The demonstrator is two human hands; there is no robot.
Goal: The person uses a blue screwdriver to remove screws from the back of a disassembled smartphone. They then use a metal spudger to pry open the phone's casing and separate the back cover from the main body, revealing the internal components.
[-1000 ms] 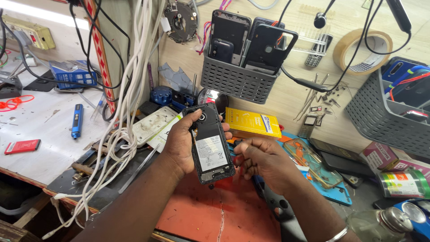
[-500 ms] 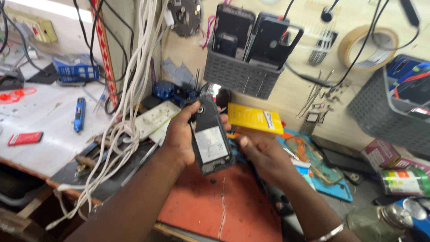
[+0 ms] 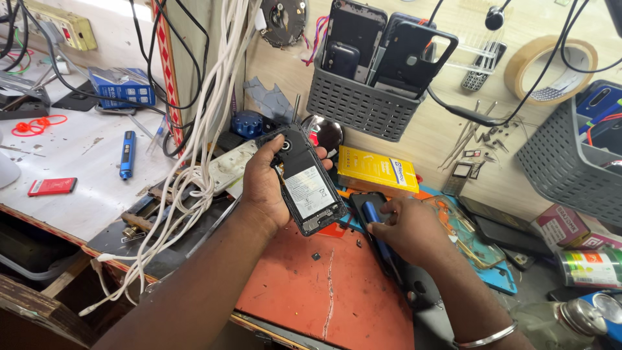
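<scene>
Fingers of the left hand (image 3: 265, 185) wrap around an opened phone (image 3: 304, 185), back cover off and insides facing up, held above the orange mat (image 3: 324, 285); its long axis tilts, the top end pointing up-left toward the wall and the bottom end down-right. Right of it, the right hand (image 3: 405, 227) curls over a blue tool (image 3: 376, 217) lying on a dark phone on the bench, though how firm the grip is cannot be told. Higher up, a grey basket (image 3: 359, 104) on the wall holds several upright phones and back covers, and a second grey basket (image 3: 570, 162) at far right holds blue items.
</scene>
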